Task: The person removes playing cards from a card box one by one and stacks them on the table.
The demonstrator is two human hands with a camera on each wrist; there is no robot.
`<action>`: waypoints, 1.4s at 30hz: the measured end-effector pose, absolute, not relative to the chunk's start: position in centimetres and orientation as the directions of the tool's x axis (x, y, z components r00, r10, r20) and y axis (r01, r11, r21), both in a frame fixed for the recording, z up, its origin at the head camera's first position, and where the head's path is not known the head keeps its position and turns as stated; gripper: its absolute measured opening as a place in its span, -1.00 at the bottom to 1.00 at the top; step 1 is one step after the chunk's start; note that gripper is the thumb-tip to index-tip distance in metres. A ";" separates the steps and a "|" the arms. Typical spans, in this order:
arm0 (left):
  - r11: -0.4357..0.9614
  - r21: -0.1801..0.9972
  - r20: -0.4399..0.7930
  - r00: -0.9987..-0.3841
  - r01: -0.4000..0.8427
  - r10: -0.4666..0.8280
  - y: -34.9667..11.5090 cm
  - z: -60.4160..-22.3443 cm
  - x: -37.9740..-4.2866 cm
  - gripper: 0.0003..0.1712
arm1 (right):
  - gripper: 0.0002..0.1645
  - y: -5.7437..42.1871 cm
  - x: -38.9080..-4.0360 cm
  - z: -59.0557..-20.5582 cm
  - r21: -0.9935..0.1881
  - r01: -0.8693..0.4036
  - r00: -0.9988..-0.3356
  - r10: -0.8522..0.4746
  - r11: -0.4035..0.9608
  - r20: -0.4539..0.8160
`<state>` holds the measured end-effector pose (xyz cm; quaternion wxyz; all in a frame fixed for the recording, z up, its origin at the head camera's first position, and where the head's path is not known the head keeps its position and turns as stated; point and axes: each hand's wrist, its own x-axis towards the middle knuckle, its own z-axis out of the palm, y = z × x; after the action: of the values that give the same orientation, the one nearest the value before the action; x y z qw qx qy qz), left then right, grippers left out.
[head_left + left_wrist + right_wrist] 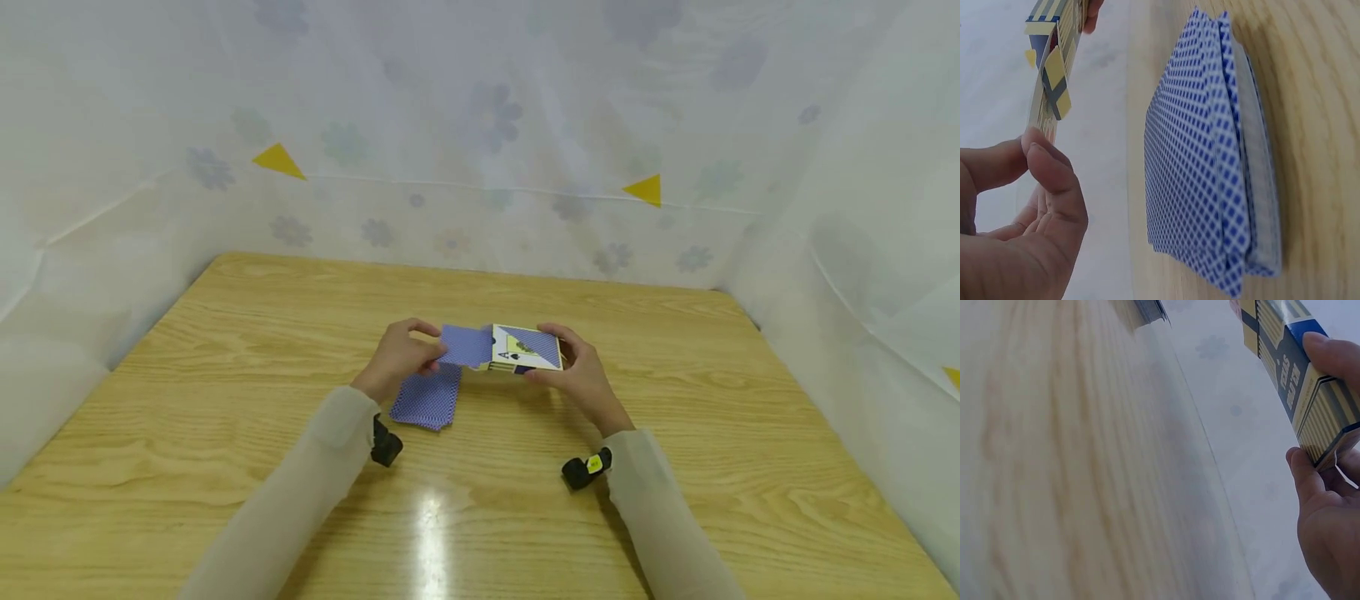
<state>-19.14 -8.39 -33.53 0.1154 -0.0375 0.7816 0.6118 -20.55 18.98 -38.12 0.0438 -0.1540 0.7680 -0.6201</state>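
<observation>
My right hand (583, 379) grips a playing-card box (536, 348) by its right end, above the table. The box's top shows an ace of spades, and its open end points left. Blue-backed playing cards (463, 345) stick partly out of that end. My left hand (397, 357) pinches their outer edge between thumb and fingers. Below it, a slightly uneven stack of blue-checked cards (1194, 150) lies face down on the table. In the right wrist view, the thumb and fingers hold the striped box side (1291, 369). How many cards the left hand pinches is hidden.
The wooden table (225, 367) reaches back to a pale flowered curtain (450, 125) with yellow triangles. Similar sheeting hangs at both sides. Black wrist cameras (386, 443) sit on both wrists, close above the table.
</observation>
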 end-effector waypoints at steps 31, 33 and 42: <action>0.494 0.854 -0.160 -0.986 -0.163 -0.048 -9.8 -34.5 -20.6 -0.70 | -0.15 18.9 -20.7 -38.4 -0.970 -0.179 -0.947 -0.296 0.164 0.125; 0.508 0.847 -0.150 -0.987 -0.158 -0.056 -9.8 -34.7 -20.6 -0.72 | -0.15 18.9 -20.7 -38.4 -0.970 -0.182 -0.946 -0.299 0.162 0.128; 0.510 0.842 -0.165 -0.984 -0.175 -0.066 -10.2 -35.3 -20.9 -0.68 | -0.14 19.0 -20.6 -38.4 -0.969 -0.169 -0.951 -0.288 0.181 0.112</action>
<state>-20.93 -10.18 -35.28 0.0559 -0.0696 0.8670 0.4903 -20.64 18.99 -38.36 0.0477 -0.1491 0.7669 -0.6223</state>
